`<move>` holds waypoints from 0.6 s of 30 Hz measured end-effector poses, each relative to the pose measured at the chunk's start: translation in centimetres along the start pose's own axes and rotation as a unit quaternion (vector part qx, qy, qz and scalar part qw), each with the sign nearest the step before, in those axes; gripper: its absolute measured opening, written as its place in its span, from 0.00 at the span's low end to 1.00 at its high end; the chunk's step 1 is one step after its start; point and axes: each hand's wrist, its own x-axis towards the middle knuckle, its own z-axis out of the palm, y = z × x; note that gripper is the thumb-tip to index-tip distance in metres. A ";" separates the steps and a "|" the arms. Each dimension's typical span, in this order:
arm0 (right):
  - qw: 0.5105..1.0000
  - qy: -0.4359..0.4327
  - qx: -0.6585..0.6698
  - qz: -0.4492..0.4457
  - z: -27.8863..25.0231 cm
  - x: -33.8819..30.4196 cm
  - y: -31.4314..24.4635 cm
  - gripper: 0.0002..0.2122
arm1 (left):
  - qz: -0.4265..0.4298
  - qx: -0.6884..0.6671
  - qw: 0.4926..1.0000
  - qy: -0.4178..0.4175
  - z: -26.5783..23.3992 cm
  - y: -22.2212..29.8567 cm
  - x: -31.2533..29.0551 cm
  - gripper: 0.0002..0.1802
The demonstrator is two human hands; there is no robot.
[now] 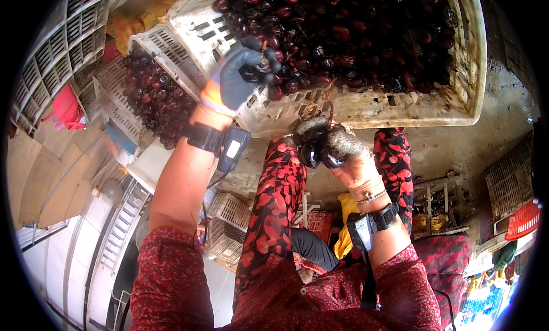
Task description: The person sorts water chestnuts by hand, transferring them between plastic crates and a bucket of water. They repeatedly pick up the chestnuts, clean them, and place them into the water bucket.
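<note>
A large pale plastic crate [369, 111] holds a heap of glossy, dark red-brown round pieces [343, 34] that look like water chestnuts. My left hand [243, 74], in a dark grey glove with an orange cuff, is over the crate's near left rim. Its fingers are curled in; dark shapes show at them, but whether they grip a piece is unclear. Just outside the near wall, above my lap, my right hand [346, 154] is closed around several dark chestnuts [311, 154]. Worn, grey, muddy coverings wrap some of its fingers.
At the left, a smaller crate [163, 54] adjoins more chestnuts [154, 94]. Stacked baskets [226, 222] stand low beside my leg, and a red basket [523, 221] is far right. A dark box [233, 148] is strapped to my left wrist, another [361, 231] to my right.
</note>
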 end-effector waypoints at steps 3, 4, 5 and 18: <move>0.999 -0.001 0.023 0.022 -0.8 -0.1 0.1 0.21 | 0.066 0.363 0.922 0.116 -1.0 1.5 2.7 0.24; 1.000 0.006 0.016 0.020 -0.8 -0.2 0.1 0.21 | 0.093 0.518 0.835 0.162 -1.7 2.1 3.8 0.25; 1.000 0.014 0.009 0.017 -0.8 -0.3 0.2 0.21 | 0.116 0.655 0.719 0.202 -2.3 2.6 5.1 0.28; 0.999 -0.004 -0.037 0.012 -1.4 -0.2 0.5 0.24 | 0.010 0.847 0.487 0.211 -1.2 3.1 11.6 0.29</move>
